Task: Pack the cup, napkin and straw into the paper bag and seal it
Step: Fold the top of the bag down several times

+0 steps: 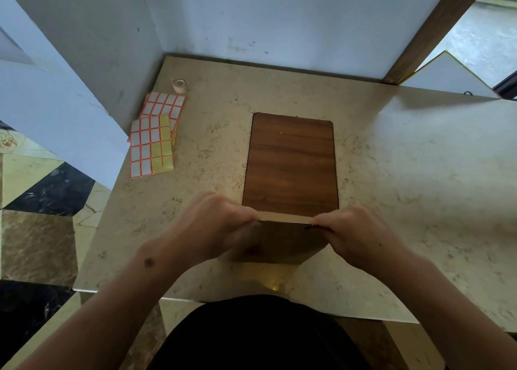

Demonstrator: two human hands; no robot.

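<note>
A brown paper bag [282, 242] stands upright on the marble table near its front edge. Its top is folded over into a flat strip. My left hand [215, 224] pinches the left end of that fold. My right hand [355, 231] pinches the right end. Both hands press the fold down at the bag's top corners. The cup, napkin and straw are not visible; the closed bag hides its inside.
A wooden board [291, 162] lies flat just behind the bag. Sheets of orange-bordered stickers [152, 145] lie at the left of the marble table [419, 173], with a small tape roll [179, 85] behind them. White walls enclose the back and left.
</note>
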